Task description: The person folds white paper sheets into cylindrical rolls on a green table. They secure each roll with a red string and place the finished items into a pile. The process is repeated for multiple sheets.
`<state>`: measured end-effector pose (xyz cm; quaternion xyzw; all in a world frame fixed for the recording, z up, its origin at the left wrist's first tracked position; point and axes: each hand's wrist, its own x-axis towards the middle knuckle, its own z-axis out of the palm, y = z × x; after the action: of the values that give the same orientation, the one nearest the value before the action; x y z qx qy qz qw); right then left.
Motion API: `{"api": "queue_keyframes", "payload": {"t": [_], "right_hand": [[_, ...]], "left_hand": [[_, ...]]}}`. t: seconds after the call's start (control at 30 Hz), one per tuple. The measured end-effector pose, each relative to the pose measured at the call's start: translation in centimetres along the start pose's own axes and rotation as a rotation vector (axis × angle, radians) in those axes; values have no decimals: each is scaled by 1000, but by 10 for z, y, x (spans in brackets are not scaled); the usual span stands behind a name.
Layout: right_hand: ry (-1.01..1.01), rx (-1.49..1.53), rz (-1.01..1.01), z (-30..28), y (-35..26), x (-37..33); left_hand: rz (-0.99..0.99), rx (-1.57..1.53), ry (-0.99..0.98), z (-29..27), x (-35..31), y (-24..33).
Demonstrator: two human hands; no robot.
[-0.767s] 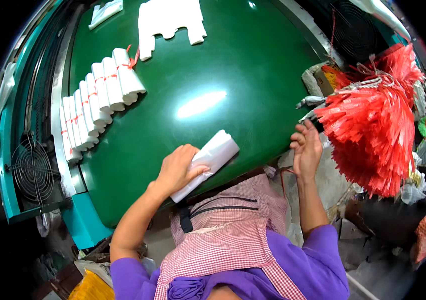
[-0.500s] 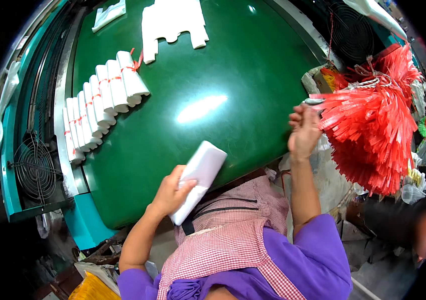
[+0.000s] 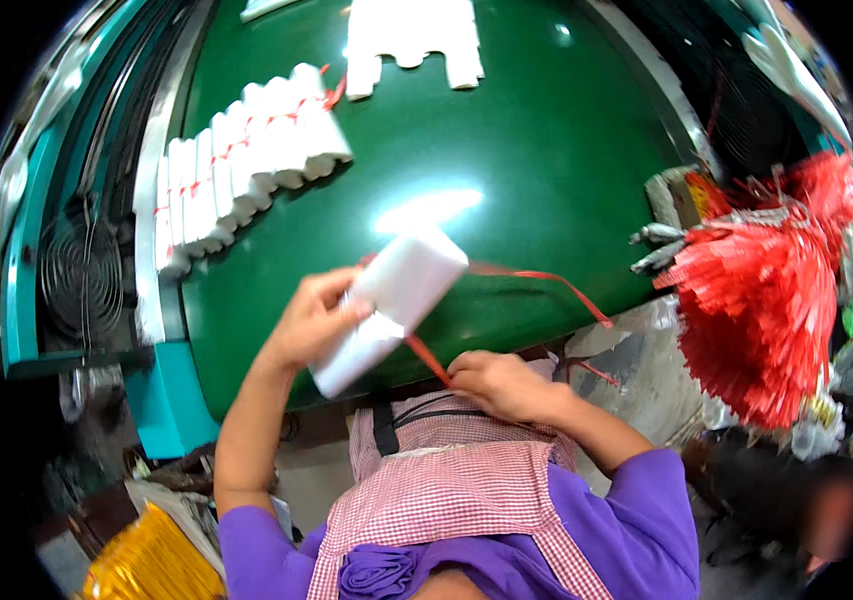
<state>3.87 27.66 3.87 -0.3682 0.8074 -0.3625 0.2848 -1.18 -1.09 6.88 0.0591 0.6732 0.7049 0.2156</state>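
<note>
My left hand (image 3: 314, 322) grips a folded bundle of white plastic bags (image 3: 401, 290), held tilted above the near part of the green table (image 3: 546, 190). A red plastic strip (image 3: 430, 361) passes behind this bundle. One end is pinched in my right hand (image 3: 504, 386), below and right of the bundle; the other trails off to the right over the green surface. Farther left lies a row of several folded white bundles (image 3: 236, 155), each with a red tie. Unfolded white bags (image 3: 414, 40) lie flat at the far side.
At the right hangs a thick bunch of red plastic strips (image 3: 756, 310), with metal tool tips (image 3: 658, 247) beside it. A teal machine frame with a round wire fan guard (image 3: 81, 270) borders the left. A yellow package (image 3: 151, 560) sits at lower left.
My right hand has come from the hanging red bunch back toward my waist, now with a red strip that goes behind the bundle. My left hand still holds the bundle. The view has shifted.
</note>
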Motion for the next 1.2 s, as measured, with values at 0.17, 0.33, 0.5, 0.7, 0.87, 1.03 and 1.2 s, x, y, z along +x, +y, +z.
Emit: {"api": "queue_keyframes", "payload": {"t": [0.17, 0.33, 0.5, 0.7, 0.87, 1.03, 1.2], "right_hand": [[206, 266, -342, -56, -15, 19], [261, 939, 126, -57, -5, 72], [195, 259, -49, -47, 2, 76], [417, -332, -211, -43, -2, 68], [336, -464, -351, -47, -7, 74], [357, -436, -361, -41, -34, 57], [101, 855, 112, -53, 2, 70]], "left_hand": [[21, 626, -72, -7, 32, -25], [298, 881, -6, 50, 33, -23], [327, 197, 122, 36, 24, -52], [250, 108, 170, 38, 25, -47], [352, 148, 183, 34, 25, -55], [62, -64, 188, 37, 26, -46], [321, 272, 209, 40, 20, -51]]}}
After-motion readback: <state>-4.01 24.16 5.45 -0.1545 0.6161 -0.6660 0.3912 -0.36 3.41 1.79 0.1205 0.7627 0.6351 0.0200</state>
